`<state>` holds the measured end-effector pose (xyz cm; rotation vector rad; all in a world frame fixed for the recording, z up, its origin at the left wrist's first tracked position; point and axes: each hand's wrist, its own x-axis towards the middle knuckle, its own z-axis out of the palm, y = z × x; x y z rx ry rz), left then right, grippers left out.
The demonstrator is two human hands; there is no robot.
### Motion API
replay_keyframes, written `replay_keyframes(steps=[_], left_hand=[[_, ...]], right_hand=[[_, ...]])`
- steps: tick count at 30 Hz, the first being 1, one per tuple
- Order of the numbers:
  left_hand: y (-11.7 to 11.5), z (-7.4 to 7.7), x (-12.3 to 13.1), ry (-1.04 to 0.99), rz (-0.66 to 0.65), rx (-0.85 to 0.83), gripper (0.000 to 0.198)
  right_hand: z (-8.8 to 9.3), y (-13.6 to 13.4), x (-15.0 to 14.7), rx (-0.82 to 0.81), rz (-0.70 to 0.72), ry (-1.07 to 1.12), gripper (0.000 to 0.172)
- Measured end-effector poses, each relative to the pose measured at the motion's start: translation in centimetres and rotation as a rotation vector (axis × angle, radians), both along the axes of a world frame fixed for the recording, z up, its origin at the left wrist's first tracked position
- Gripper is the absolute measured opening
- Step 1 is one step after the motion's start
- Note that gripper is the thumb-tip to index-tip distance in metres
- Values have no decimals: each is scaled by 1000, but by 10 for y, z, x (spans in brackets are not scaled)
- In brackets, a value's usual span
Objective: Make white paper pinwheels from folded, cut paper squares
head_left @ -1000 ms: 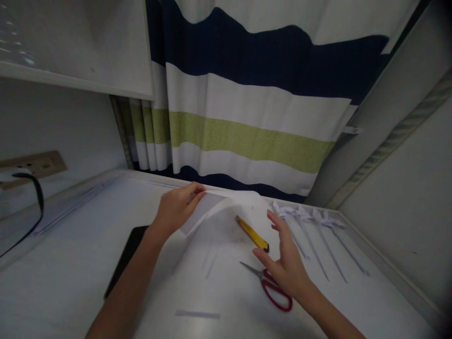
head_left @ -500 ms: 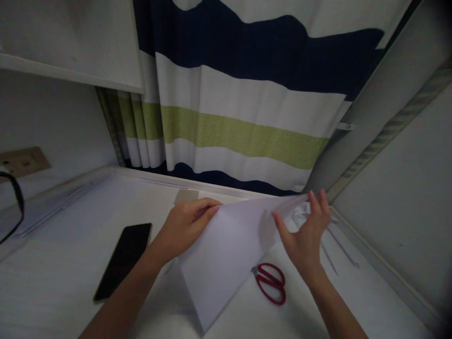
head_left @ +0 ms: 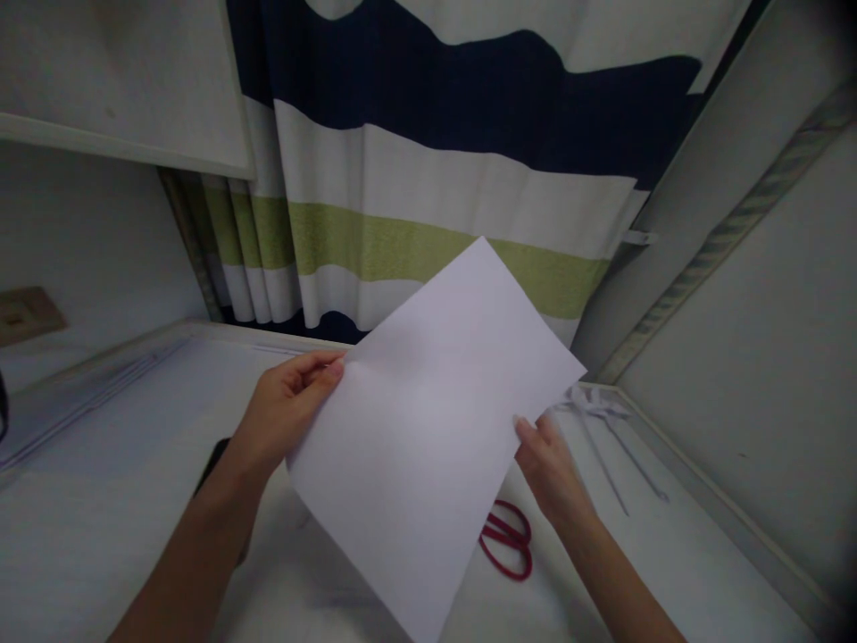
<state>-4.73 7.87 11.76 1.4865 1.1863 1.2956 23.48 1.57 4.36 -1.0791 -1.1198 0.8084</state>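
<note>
A blank white sheet of paper (head_left: 435, 429) is held up above the white desk, tilted so that one corner points up in front of the curtain. My left hand (head_left: 287, 406) pinches its left edge between thumb and fingers. On the right edge, my right hand (head_left: 545, 460) grips the sheet with the thumb on the near face and the fingers mostly behind it. Beneath the sheet's lower right edge lie red-handled scissors (head_left: 512, 540); the paper covers their blades. A black phone (head_left: 212, 464) rests on the desk, largely hidden by my left forearm.
Along the back stands a striped curtain (head_left: 428, 179) in navy, white and green. Crumpled white material with two thin strands (head_left: 606, 455) lies at the desk's right rear. A shelf (head_left: 127, 89) juts out at upper left, above a wall socket (head_left: 30, 314).
The sheet has been raised and opened out, its upper corner now over the curtain. My right hand has moved down and closed on the right edge. My left hand has shifted left.
</note>
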Motion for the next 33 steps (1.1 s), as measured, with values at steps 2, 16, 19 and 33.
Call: replay_keyframes(steps=[2,16,19,33], left_hand=[[-1,-7,1,34,-112,-69,28],[-10,-75,21,-156,-528,-445,28],[-6,-93,28,-323,-489,-473,31],[9,-125,30,-616,-452,-502,38]], right_hand=[[2,-2,0,40,-99,43,38],[5,-13,0,-154,62,-98,37],[-6,-11,-6,-74,-3,-299,31],[-38,-23,-29,552,269,-1574,40]])
